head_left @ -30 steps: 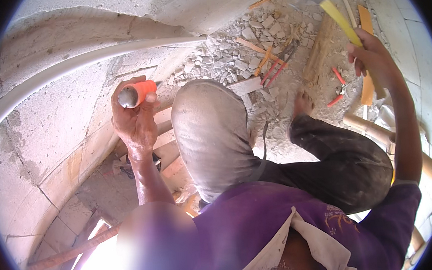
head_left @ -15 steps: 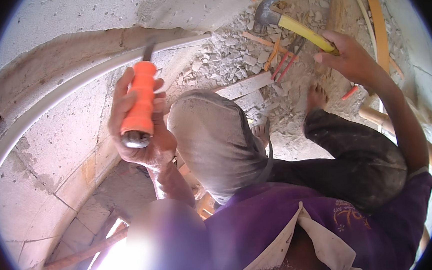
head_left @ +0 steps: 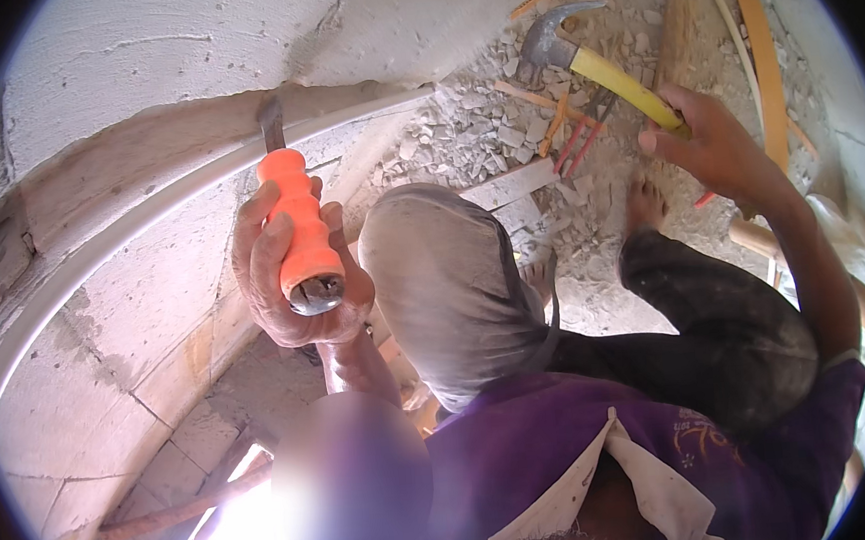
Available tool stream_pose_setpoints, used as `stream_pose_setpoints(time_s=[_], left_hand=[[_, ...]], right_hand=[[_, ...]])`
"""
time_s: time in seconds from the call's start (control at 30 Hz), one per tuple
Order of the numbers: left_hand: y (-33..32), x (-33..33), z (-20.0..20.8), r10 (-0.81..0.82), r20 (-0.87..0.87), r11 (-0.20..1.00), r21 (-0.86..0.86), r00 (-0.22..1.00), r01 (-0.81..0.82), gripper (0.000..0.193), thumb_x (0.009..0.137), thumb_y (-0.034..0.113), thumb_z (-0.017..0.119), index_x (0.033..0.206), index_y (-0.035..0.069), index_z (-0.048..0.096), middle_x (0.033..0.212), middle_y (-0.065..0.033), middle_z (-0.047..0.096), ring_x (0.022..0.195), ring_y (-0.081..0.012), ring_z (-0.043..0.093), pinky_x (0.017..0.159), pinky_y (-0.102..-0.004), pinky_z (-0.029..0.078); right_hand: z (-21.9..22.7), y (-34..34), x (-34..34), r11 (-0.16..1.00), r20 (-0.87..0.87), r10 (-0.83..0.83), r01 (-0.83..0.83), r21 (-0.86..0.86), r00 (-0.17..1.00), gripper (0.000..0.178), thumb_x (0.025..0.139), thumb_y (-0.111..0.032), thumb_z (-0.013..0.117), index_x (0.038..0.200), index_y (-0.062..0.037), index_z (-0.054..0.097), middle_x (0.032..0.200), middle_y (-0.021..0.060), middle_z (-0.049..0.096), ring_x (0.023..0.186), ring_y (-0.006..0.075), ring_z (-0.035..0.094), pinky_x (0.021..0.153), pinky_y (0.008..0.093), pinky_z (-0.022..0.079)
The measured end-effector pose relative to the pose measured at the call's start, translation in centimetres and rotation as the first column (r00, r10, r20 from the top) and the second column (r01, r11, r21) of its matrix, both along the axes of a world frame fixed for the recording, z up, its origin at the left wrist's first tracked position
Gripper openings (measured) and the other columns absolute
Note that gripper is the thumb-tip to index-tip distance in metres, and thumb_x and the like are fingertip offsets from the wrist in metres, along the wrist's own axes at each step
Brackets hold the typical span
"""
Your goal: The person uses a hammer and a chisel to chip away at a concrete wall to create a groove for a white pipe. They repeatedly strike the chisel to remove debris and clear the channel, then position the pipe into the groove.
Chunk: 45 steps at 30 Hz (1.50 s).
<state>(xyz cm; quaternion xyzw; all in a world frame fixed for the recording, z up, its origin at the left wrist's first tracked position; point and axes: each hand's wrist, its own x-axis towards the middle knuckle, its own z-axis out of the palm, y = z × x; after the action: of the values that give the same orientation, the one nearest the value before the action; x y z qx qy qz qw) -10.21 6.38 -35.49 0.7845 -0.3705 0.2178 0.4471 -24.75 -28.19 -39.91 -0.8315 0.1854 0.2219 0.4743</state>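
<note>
My left hand is wrapped round the orange ribbed grip of a chisel. Its flat metal blade points away from me, with the tip at the upper edge of a groove cut along the pale wall; whether it touches cannot be told. A white pipe runs along the groove below the blade. Over on the right, my right hand grips a claw hammer by the end of its yellow handle. The grey head is up, apart from the chisel, above the rubble.
Broken rubble covers the floor ahead. Red-handled pliers or cutters lie among wood strips there. A long orange-brown strip lies at the right. My bent knee is between the hands, beside the wall. Bright light comes in at lower left.
The chisel's blade, blurred before, now shows sharply at the groove's edge. In the picture, both hands, the hammer and my knees sit slightly lower and further right, as the whole view has shifted.
</note>
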Motion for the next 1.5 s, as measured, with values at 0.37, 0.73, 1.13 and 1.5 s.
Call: stream_pose_setpoints(time_s=[0.37, 0.73, 1.13, 1.5], left_hand=[[-0.6, 3.9, 4.0, 0.077, 0.041, 0.997, -0.009, 0.996, -0.077, 0.038, 0.086, -0.003, 0.073, 0.120, -0.001, 0.056, 0.110, -0.0218, 0.066, 0.095, -0.0274, 0.067, 0.082, -0.0369, 0.058], [-1.2, 5.3, 5.1, 0.162, 0.045, 0.980, 0.107, 0.986, -0.166, 0.032, 0.082, 0.016, 0.083, 0.106, 0.002, 0.066, 0.096, -0.0064, 0.072, 0.080, -0.0136, 0.068, 0.073, -0.0276, 0.057], [-2.9, 3.9, 5.7, 0.256, -0.079, 0.966, 0.045, 0.964, -0.253, 0.026, 0.084, 0.011, 0.080, 0.102, -0.001, 0.064, 0.093, -0.0059, 0.073, 0.084, -0.0097, 0.067, 0.080, -0.0254, 0.055], [-2.6, 4.7, 4.8, 0.240, 0.020, 0.970, 0.036, 0.971, -0.241, 0.035, 0.081, 0.016, 0.083, 0.109, 0.001, 0.067, 0.093, -0.0086, 0.073, 0.079, -0.0142, 0.070, 0.066, -0.0260, 0.059]], right_hand=[[4.7, 1.3, 1.5, 0.999, 0.217, -0.010, 0.001, 0.042, 0.976, 0.034, 0.098, -0.031, 0.060, 0.108, 0.0023, 0.058, 0.076, 0.0092, 0.053, 0.071, 0.0167, 0.052, 0.064, 0.0318, 0.041], [15.5, 3.4, 5.8, 0.893, 0.584, 0.448, -0.371, -0.255, 0.677, 0.019, 0.095, -0.013, 0.056, 0.100, 0.0049, 0.054, 0.062, 0.0171, 0.058, 0.051, 0.0271, 0.059, 0.047, 0.0368, 0.047], [15.8, 7.9, 8.0, 0.868, 0.825, 0.477, -0.018, -0.496, 0.302, 0.027, 0.101, -0.028, 0.049, 0.106, -0.0027, 0.058, 0.061, 0.0148, 0.064, 0.057, 0.0276, 0.069, 0.053, 0.0402, 0.056], [13.5, 7.9, 8.2, 0.909, 0.875, 0.377, 0.061, -0.413, 0.304, 0.024, 0.098, -0.028, 0.056, 0.098, -0.0043, 0.054, 0.053, 0.0104, 0.055, 0.045, 0.0268, 0.060, 0.043, 0.0419, 0.045]])
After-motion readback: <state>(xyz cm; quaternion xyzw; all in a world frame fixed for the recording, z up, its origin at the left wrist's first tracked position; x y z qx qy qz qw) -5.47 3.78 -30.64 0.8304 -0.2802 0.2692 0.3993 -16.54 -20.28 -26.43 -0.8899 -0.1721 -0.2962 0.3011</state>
